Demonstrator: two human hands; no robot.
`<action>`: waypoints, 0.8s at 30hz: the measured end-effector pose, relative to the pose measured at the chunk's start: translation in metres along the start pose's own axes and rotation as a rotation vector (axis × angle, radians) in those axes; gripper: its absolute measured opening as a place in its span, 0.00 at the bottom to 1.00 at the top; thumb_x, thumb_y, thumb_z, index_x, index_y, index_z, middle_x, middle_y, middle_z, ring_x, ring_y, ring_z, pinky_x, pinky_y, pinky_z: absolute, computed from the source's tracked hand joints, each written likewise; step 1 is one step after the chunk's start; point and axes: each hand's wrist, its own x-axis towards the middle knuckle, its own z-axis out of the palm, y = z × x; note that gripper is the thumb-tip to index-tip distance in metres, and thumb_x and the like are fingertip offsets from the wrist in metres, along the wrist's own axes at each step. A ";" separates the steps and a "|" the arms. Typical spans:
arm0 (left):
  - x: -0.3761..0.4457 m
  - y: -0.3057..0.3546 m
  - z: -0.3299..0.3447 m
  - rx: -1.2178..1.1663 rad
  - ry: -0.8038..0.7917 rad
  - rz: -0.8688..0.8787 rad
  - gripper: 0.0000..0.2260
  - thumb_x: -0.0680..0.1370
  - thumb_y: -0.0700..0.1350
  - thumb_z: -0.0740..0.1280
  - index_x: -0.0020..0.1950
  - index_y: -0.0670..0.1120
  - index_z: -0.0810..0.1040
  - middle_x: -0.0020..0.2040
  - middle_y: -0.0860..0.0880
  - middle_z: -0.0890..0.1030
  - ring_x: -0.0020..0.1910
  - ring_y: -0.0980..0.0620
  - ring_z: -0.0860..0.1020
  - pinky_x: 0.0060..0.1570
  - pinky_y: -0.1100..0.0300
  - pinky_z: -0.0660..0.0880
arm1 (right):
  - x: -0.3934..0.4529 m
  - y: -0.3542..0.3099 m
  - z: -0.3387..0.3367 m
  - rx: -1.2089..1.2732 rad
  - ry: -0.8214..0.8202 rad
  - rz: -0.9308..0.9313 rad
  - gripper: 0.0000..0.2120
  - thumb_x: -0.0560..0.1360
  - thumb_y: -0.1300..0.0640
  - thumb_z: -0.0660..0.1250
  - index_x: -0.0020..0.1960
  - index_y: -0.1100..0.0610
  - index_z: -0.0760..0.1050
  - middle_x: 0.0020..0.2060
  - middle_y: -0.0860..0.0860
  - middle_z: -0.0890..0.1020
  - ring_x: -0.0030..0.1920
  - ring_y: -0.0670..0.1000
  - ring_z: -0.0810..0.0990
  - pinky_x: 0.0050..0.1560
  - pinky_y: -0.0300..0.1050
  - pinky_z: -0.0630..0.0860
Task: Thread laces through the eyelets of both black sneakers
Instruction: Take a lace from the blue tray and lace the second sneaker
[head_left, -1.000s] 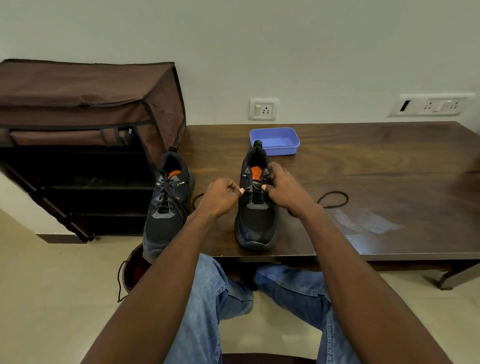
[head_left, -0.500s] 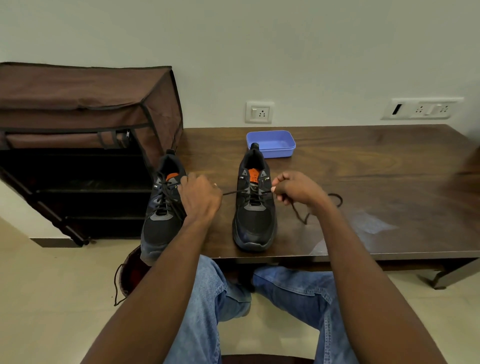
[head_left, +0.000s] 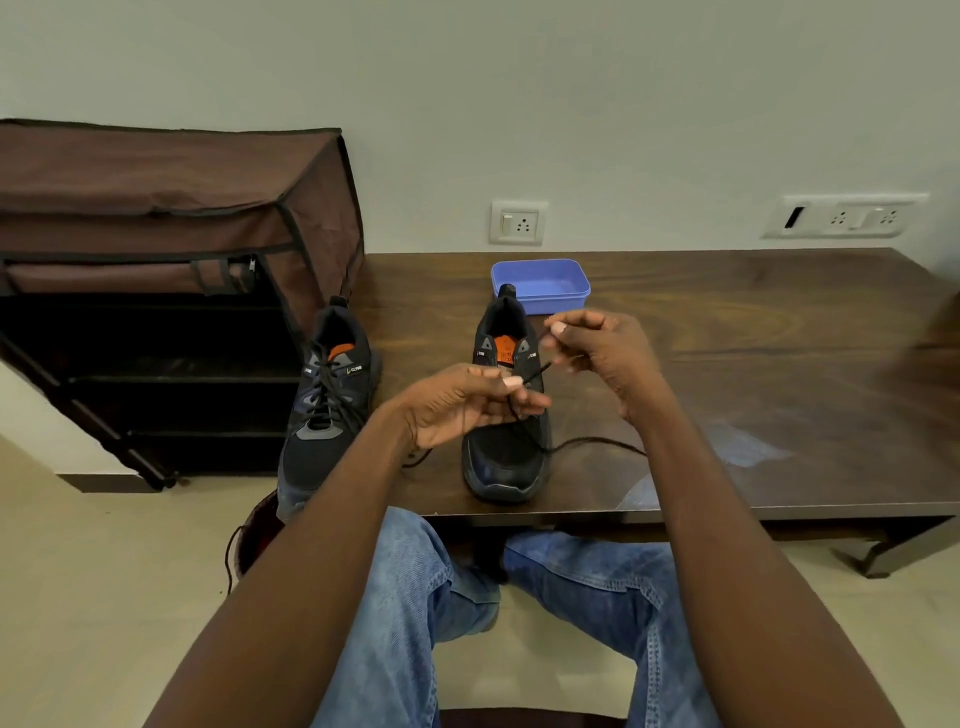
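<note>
Dark wood table carries both sneakers; your left hand pinches the lace over the right sneaker, your right hand pinches its other end. Limp, thin cord: grip it at the stiff tip

hands: left, right raised from sides | lace ends now brought together above sneaker
</note>
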 end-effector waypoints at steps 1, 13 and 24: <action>-0.002 0.002 -0.003 -0.033 0.057 -0.002 0.05 0.79 0.41 0.68 0.49 0.39 0.79 0.55 0.36 0.83 0.58 0.40 0.82 0.62 0.52 0.77 | 0.004 0.004 -0.004 -0.126 0.124 0.033 0.05 0.77 0.62 0.69 0.44 0.58 0.82 0.35 0.52 0.83 0.34 0.48 0.78 0.36 0.40 0.73; 0.006 -0.001 -0.030 -0.066 1.125 0.215 0.06 0.81 0.40 0.66 0.44 0.45 0.75 0.33 0.49 0.77 0.26 0.58 0.73 0.24 0.66 0.70 | 0.006 0.031 -0.021 -1.192 0.421 0.393 0.14 0.77 0.59 0.63 0.60 0.62 0.78 0.63 0.62 0.76 0.65 0.62 0.72 0.66 0.54 0.66; 0.010 0.000 -0.004 0.183 0.636 0.102 0.06 0.77 0.41 0.73 0.49 0.40 0.79 0.32 0.49 0.82 0.25 0.56 0.74 0.22 0.66 0.65 | 0.008 0.021 0.040 -0.590 -0.246 0.051 0.06 0.78 0.63 0.67 0.49 0.55 0.82 0.42 0.53 0.85 0.45 0.51 0.83 0.51 0.52 0.81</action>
